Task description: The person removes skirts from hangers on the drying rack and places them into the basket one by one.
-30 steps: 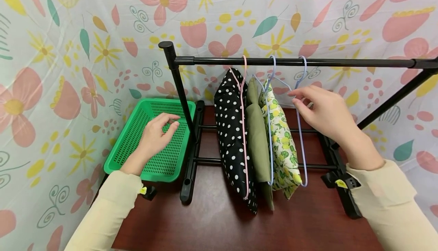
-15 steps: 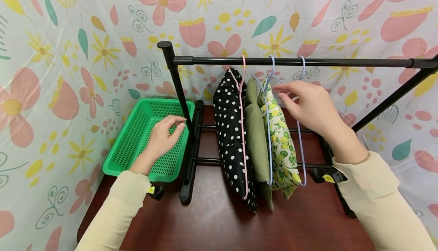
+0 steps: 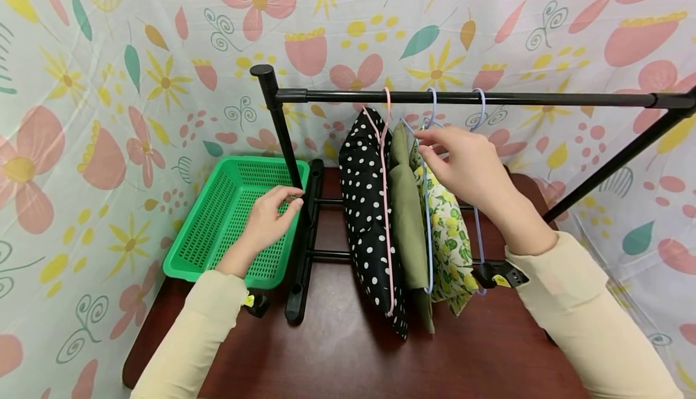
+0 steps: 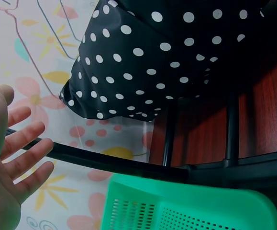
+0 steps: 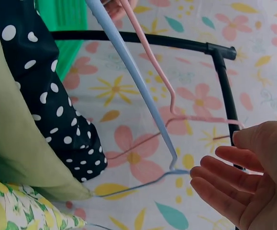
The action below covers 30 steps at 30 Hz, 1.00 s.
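Note:
My right hand hovers beside the neck of the middle, blue hanger; its fingers are loosely bent and the fingertips overlap the wire. In the right wrist view the fingertips come right to that hanger's hook end, with nothing gripped. Olive green cloth hangs on this hanger. To its left, black polka-dot cloth hangs on a pink hanger. Lemon-print cloth hangs to the right on another blue hanger, partly hidden by my right hand. My left hand is relaxed, holding nothing, over the basket's right side.
A black clothes rack stands on a dark red-brown table, its top bar carrying all the hangers. The green perforated basket sits left of the rack's upright post. A floral-print curtain encloses the back and left.
My right hand has moved left from the rightmost blue hanger to the middle one. My left hand has drifted slightly right toward the rack post. The hanging cloths have stayed in place.

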Available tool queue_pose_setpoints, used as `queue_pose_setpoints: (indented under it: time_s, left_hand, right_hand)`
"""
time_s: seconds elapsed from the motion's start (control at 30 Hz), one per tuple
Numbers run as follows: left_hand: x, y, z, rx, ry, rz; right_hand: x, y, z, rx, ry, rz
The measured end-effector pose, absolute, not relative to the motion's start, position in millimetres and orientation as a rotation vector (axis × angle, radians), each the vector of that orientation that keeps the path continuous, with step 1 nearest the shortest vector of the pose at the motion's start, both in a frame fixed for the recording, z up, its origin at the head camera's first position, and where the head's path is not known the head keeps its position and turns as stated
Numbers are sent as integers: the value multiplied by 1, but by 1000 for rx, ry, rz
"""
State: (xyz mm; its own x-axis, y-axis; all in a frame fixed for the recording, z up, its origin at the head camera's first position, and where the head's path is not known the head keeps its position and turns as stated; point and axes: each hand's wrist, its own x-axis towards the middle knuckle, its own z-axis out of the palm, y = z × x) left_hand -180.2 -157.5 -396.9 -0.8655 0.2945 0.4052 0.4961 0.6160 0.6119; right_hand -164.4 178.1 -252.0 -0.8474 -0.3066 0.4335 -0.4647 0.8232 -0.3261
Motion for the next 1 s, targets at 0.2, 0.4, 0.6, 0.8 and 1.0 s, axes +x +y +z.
queue_pose_setpoints:
  time_s: [0.2,0.4,0.6,0.8,1.0]
  left_hand:
    - [-181,-155,-400,-640,-2592,-1111]
    - [-182,-152,-400,-622,-2594,-1168]
    - [-183,-152,-405,-600,-2605,-1179]
    - [-185,-151,-414,-577,-2608,-1198]
    - [-186,-147,-419,-556,-2620,-1240]
  right_hand:
    - [-169,166,-253,594,-2671,573]
    - [-175,154,-254,550,-2705,585]
    - [-180,147,-256,509,-2709,600]
    - [-185,139,-256,467,-2745,576]
    - [-189,132,-258,406,-2828,586]
